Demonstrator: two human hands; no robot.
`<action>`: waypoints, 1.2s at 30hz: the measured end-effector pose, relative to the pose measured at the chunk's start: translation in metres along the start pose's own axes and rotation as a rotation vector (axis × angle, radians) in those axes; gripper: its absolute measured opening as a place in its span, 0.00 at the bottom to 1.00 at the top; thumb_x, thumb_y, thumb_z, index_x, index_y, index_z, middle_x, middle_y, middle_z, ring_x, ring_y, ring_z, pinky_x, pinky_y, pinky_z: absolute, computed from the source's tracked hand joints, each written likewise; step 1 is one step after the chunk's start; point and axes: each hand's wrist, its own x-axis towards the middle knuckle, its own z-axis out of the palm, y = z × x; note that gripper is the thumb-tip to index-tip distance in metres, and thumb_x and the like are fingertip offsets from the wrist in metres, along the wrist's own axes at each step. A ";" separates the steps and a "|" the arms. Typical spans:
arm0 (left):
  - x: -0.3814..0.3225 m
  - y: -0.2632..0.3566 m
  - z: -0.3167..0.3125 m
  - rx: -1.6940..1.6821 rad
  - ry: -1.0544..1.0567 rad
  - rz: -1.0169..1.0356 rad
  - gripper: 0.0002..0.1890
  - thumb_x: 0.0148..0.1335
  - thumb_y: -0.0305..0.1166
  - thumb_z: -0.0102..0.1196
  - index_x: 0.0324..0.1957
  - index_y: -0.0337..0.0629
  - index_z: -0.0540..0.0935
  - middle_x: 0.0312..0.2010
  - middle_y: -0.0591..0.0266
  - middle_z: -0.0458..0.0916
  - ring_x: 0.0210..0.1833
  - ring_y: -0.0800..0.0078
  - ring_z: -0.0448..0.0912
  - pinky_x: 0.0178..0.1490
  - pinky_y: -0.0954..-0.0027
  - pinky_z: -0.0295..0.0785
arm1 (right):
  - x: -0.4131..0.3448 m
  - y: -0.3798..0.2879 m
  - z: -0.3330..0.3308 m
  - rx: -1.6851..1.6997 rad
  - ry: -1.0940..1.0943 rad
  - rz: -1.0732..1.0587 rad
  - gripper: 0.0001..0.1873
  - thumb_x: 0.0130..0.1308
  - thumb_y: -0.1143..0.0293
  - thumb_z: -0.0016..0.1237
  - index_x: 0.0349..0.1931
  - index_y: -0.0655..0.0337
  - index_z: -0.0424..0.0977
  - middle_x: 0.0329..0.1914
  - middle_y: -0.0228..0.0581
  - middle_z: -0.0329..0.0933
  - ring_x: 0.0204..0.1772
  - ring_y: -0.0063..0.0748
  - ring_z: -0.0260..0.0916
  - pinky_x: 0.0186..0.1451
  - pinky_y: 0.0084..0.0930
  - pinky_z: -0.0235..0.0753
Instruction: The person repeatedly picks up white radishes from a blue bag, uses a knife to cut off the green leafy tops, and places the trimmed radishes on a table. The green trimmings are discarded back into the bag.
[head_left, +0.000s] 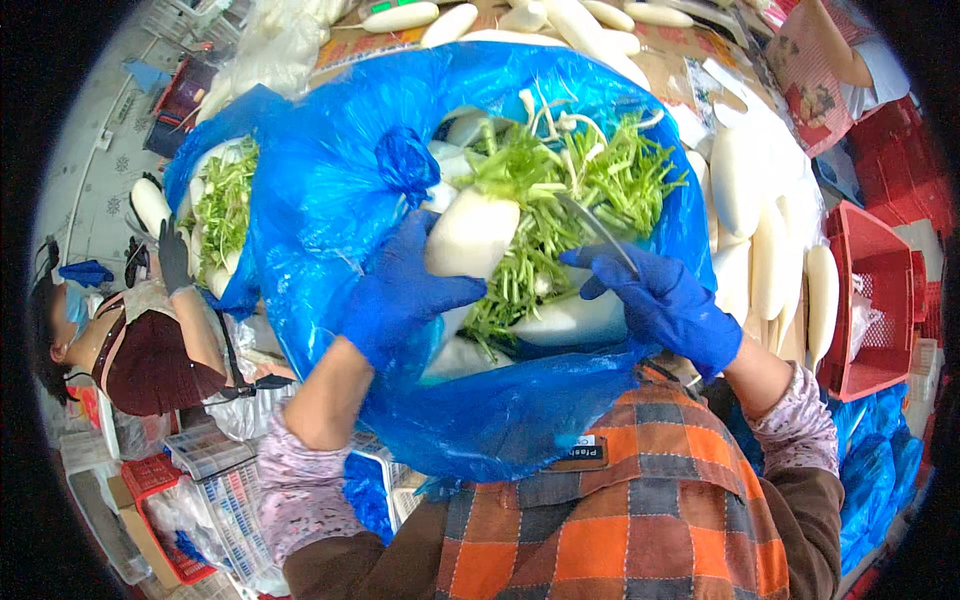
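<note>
My left hand (409, 292), in a blue glove, grips a white daikon radish (474, 234) whose green leaf stubs point away from me. In my right hand (671, 304), gloved alike, is a knife (604, 229); its thin blade reaches up and left over a heap of cut radish greens (525, 262). Both hands are over a large open blue plastic bag (495, 420). Inside it lie the greens, thin root ends (570, 124) and another white radish (574, 319). A knotted bunch of blue plastic (409, 161) stands beside the opening on the left.
White radishes (769, 259) lie along the right side, and more (397, 16) at the far edge. A red plastic crate (870, 300) stands right. Left, a masked person's black-gloved hand (174, 255) is by a second bag's greens (225, 202). Another person's arm (836, 45) shows upper right.
</note>
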 end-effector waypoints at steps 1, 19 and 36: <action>0.002 -0.002 0.008 -0.017 0.028 -0.032 0.47 0.40 0.39 0.73 0.62 0.33 0.66 0.53 0.46 0.75 0.55 0.61 0.74 0.57 0.60 0.71 | 0.005 -0.001 0.003 -0.131 -0.002 -0.122 0.17 0.71 0.63 0.43 0.57 0.57 0.73 0.43 0.50 0.78 0.43 0.44 0.79 0.47 0.34 0.77; 0.001 0.009 0.062 -0.559 -0.130 0.086 0.40 0.42 0.35 0.74 0.58 0.37 0.69 0.48 0.57 0.78 0.46 0.68 0.79 0.50 0.63 0.76 | 0.033 0.005 -0.002 -0.949 0.142 -0.494 0.09 0.63 0.69 0.44 0.43 0.55 0.73 0.30 0.45 0.77 0.30 0.46 0.77 0.30 0.39 0.76; -0.033 0.017 0.060 0.078 0.088 0.459 0.39 0.47 0.39 0.71 0.58 0.34 0.67 0.52 0.47 0.74 0.53 0.60 0.77 0.56 0.64 0.72 | 0.037 0.032 -0.010 -0.906 0.042 -0.388 0.13 0.61 0.72 0.44 0.45 0.59 0.75 0.35 0.53 0.78 0.36 0.53 0.78 0.37 0.40 0.78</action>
